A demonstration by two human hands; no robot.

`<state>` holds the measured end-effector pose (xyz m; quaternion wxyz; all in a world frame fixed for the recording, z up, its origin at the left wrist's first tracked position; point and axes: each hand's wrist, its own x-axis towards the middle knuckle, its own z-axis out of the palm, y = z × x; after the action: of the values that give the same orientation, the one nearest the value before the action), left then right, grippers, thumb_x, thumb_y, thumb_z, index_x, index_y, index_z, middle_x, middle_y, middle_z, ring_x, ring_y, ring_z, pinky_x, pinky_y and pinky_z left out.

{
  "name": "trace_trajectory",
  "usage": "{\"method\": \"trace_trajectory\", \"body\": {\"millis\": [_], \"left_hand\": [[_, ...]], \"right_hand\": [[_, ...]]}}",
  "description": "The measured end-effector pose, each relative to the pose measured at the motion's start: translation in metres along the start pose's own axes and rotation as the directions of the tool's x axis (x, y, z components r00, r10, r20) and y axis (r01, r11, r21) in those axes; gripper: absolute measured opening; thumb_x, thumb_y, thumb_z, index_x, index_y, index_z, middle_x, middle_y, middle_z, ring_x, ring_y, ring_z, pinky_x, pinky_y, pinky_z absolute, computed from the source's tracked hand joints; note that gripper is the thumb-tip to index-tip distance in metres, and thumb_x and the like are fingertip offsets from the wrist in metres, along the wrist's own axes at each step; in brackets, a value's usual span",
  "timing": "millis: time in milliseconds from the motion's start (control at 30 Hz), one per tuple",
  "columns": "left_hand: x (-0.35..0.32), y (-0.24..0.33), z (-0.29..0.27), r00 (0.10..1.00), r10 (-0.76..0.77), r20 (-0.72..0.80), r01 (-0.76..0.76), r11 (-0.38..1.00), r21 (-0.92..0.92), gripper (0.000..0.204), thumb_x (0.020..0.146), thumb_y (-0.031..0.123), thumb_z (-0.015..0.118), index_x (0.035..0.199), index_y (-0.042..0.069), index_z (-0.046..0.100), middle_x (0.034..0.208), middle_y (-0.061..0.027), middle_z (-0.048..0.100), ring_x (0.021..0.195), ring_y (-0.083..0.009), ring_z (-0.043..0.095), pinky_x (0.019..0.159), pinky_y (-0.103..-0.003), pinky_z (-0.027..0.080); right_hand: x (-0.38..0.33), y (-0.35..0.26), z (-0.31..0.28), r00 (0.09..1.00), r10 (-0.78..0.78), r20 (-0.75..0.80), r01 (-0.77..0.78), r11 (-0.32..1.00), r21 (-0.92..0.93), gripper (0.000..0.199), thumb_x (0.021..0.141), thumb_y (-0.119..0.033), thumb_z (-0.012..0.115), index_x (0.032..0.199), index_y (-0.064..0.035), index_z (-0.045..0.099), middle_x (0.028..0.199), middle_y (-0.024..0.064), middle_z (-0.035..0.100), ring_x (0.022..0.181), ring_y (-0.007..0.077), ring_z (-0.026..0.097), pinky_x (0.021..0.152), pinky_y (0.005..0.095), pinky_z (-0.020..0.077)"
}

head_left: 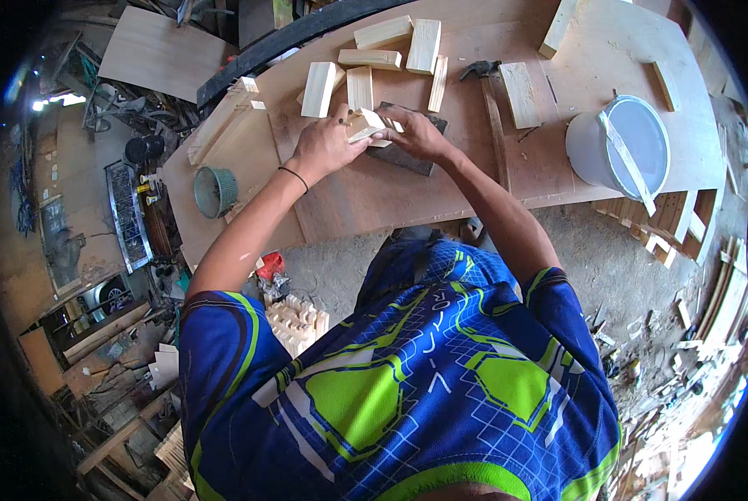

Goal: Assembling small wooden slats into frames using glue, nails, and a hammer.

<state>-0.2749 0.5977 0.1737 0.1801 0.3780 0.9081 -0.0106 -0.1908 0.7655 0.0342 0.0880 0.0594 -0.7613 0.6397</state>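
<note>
- Pale wood, the block point(363, 125) sits between the left grip point(324, 146) and the right grip point(420, 135), above the desk point(349, 207) in the upper middle of the frame.
- The left grip clasps the block's left side; the right grip pinches its right end between bent fingers and thumb.
- Both bare forearms slant up from the lower half and converge on the block, elbows spread, a dark band point(294, 177) around the left wrist.
- The block looks light and straight-edged, though fingers hide much of it.
- Just below the right grip lies a dark slab point(407, 159); a hammer point(495, 129) lies farther right.
</note>
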Motion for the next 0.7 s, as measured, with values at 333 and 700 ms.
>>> {"method": "trace_trajectory", "body": {"millis": [333, 700], "left_hand": [[-0.004, -0.004, 0.007, 0.986, 0.078, -0.146, -0.073, 0.997, 0.038, 0.058, 0.082, 0.045, 0.072, 0.11, -0.001, 0.049, 0.082, -0.0267, 0.068, 0.078, -0.0433, 0.069, 0.068, -0.05, 0.056], [-0.002, -0.012, 0.013, 0.995, 0.05, -0.09, -0.047, 0.998, 0.034, 0.063, 0.083, 0.045, 0.071, 0.115, -0.005, 0.048, 0.082, -0.0258, 0.069, 0.078, -0.0426, 0.069, 0.068, -0.049, 0.057]], "right_hand": [[-0.001, -0.009, 0.0, 0.999, 0.026, -0.022, -0.026, 1.0, -0.004, 0.043, 0.09, -0.036, 0.07, 0.124, -0.0102, 0.062, 0.108, 0.0176, 0.067, 0.101, 0.0369, 0.066, 0.083, 0.0433, 0.0512], [-0.045, -0.01, -0.032, 0.97, 0.021, -0.243, -0.202, 0.629, -0.751, 0.059, 0.084, -0.027, 0.073, 0.137, -0.0148, 0.051, 0.132, 0.0157, 0.054, 0.115, 0.0376, 0.058, 0.09, 0.0475, 0.0537]]}}
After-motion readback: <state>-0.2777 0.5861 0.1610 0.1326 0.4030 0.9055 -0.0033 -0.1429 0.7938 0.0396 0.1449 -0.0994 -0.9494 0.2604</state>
